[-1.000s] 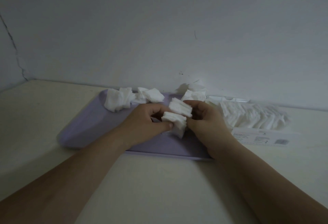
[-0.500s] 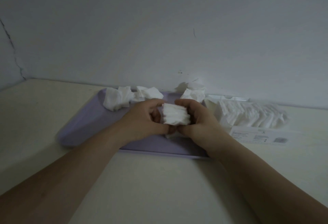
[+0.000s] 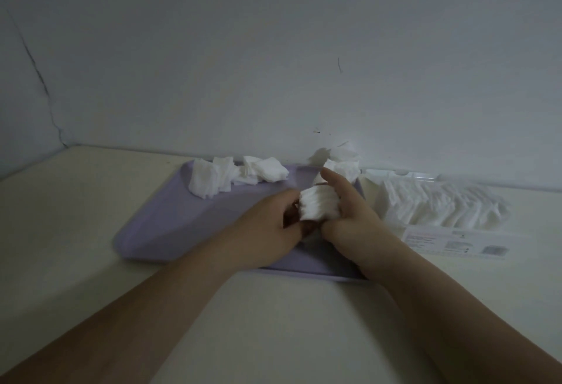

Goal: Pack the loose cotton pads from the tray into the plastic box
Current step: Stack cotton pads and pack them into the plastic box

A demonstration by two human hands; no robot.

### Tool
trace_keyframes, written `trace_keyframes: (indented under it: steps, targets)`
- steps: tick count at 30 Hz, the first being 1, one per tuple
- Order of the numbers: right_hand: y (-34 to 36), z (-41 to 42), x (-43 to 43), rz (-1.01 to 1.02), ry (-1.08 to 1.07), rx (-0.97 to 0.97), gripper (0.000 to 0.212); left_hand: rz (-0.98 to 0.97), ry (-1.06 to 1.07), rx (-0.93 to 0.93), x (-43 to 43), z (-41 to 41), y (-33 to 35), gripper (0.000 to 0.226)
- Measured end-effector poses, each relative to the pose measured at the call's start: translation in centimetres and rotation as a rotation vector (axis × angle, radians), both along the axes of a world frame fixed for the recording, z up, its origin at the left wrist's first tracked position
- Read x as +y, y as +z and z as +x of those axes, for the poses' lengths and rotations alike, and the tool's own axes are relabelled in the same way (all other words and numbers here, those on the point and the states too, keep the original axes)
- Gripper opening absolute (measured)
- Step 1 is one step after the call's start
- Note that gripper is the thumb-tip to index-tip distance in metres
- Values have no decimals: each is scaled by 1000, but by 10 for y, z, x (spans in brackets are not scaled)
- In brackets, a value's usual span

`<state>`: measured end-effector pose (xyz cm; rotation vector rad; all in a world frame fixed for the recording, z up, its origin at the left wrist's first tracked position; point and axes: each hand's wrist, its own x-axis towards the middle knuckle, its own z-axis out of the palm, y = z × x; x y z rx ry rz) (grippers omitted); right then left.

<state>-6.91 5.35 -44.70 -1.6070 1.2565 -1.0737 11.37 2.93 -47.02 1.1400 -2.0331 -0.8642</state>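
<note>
At the 6 o'clock edge of the view, both forearms cross the pale table (image 3: 273, 329) toward the lilac tray (image 3: 170, 225). Directions are read from the tray centre, 12 o'clock pointing away from the person.

1. Over the 4 o'clock part of the tray, the left hand (image 3: 270, 225) and right hand (image 3: 352, 225) meet around a gathered stack of cotton pads (image 3: 319, 207).
2. The right hand wraps the stack from the 3 o'clock side, forefinger raised above it. The left hand pinches the 9 o'clock edge with curled fingers; its fingertips are hidden.
3. Loose pads lie along the far rim: one heap (image 3: 209, 179) at 11 o'clock, another heap (image 3: 264, 170) at 12 o'clock, and a third heap (image 3: 343, 161) at 1 o'clock.
4. The plastic box (image 3: 456, 242) stands just beside the tray at 3 o'clock and already holds a row of pads on edge (image 3: 441, 204).

Judgement: the stack is being squared before transfer; packing is partly done.

Hazards:
- The stack is soft and unbound. Uneven pressure probably fans it, and pads slip out.
- Carrying it one-handed over the tray rim may shed the outer pads.
- Pushing it in beside the standing row may topple or crumple that row.
- The raised forefinger is close to the 1 o'clock heap and could knock pads off the tray.
</note>
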Motion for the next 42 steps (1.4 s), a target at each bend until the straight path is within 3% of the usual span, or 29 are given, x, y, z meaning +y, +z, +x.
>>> trace_keyframes:
  steps: [3, 5, 6, 9, 11, 14, 17, 20, 23, 24, 26, 28, 31, 34, 36, 42]
  targets:
    - [3, 0, 0, -47, -111, 23, 85, 56, 35, 121, -1, -1, 7, 26]
    - [5, 0, -1, -81, -175, 24, 72, 12, 158, 116, 2, -1, 11, 37]
    - [6, 0, -1, -110, -216, 24, 68, -80, 252, 32, 0, 2, 11, 43]
    - [4, -3, -3, -144, -279, 58, 62, -392, 439, -524, -7, 8, 18, 48]
    - [3, -3, -2, -126, -278, 81, 61, -333, 417, -786, -15, 7, 30, 49]
    - [4, -4, -2, -114, -275, 67, 59, -245, 340, -994, -39, 11, 42, 63]
    - [5, -4, -3, -104, -273, 58, 61, -254, 283, -1078, -47, 16, 43, 63]
    - [5, -4, -3, -95, -286, 41, 61, -445, 271, -918, -34, 20, 42, 53]
    - [5, -3, -3, -81, -276, 24, 61, -695, 298, -425, -19, 21, 39, 16]
    - [4, -2, -2, -77, -274, 22, 61, -642, 362, -240, -13, 21, 37, 9]
    - [5, -2, -1, -68, -269, 19, 62, -340, 492, 65, -2, 19, 35, 7]
    - [5, -2, -1, -64, -270, 23, 62, -78, 498, 258, 6, 19, 29, 12]
    - [4, -2, -3, -65, -286, 28, 61, 61, 484, 376, 10, 21, 26, 19]
    - [2, -1, -5, -73, -302, 27, 60, 84, 506, 436, 11, 18, 30, 5]
    - [2, -2, -5, -76, -303, 27, 60, 70, 534, 439, 8, 20, 28, 13]
    - [1, -2, -6, -98, -304, 3, 57, -258, 612, 290, 3, 25, 28, 15]
